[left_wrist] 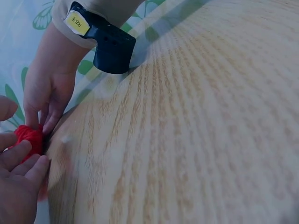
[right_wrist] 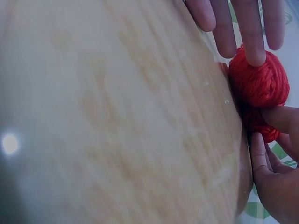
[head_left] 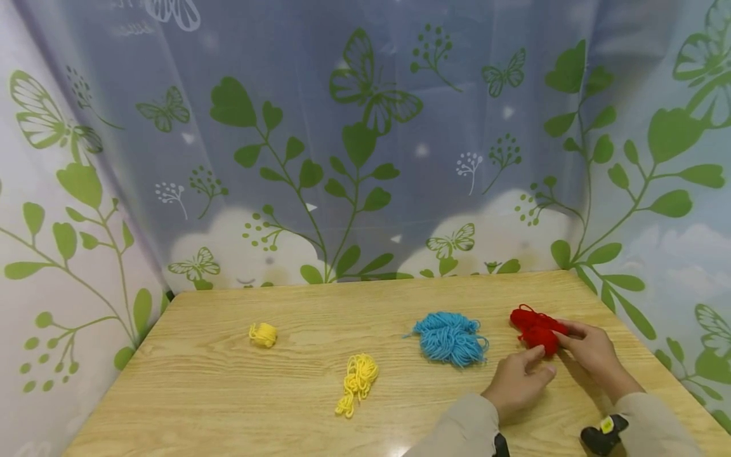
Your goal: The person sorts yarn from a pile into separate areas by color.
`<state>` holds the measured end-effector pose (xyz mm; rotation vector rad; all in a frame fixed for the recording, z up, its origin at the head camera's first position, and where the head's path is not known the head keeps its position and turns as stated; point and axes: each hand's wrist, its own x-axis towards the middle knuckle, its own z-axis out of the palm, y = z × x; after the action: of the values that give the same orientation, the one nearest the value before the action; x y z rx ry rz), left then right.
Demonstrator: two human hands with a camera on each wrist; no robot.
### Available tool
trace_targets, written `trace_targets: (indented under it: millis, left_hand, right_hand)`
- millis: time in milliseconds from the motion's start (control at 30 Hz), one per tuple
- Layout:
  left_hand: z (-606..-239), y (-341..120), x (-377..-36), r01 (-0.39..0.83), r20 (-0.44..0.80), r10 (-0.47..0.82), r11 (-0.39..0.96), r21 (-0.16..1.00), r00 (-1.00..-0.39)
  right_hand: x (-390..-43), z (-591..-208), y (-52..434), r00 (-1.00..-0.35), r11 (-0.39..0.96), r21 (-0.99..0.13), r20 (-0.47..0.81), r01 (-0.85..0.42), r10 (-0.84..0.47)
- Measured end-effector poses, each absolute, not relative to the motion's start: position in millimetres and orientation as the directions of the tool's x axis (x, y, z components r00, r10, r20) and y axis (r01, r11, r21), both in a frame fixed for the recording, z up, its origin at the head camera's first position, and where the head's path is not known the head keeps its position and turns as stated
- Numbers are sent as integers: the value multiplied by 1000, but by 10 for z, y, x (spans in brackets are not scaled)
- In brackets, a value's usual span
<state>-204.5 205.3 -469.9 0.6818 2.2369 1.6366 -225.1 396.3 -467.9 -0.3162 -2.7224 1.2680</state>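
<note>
Beside red yarn (head_left: pixel 535 329), blue yarn (head_left: pixel 451 339), yellow yarn (head_left: pixel 357 381)

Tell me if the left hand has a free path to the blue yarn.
Probably yes. The left hand touches the red yarn, and the blue yarn lies just to its left on bare table, with nothing between them.
</note>
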Motion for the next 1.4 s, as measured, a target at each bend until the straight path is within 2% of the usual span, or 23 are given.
trace_targets:
  millis: [233,600,900,1100,1400]
  left_hand:
    - [-4674,2037,-2042,184,21,520,264,947,-854]
    - [-4530,1830,-2168,236,37,559,287,928,-828]
    - [-4264,1210,-2418,299,54,600,318,900,-799]
    - [-4181,719,-2590,278,87,566,260,925,-820]
    - [-4121,102,-2752,318,168,494,237,918,-853]
  right_hand:
    - [-2245,-4679,3956,-971,640,-759,43,122,237]
    - [-2258,-4713,3954,-973,639,-761,45,113,226]
    - [-2252,-4721,3942,-968,650,-750,54,121,243]
    - [-2259,-4719,3957,-965,660,-741,60,127,254]
    - [-2258,-4718,3979,-965,647,-751,51,132,256]
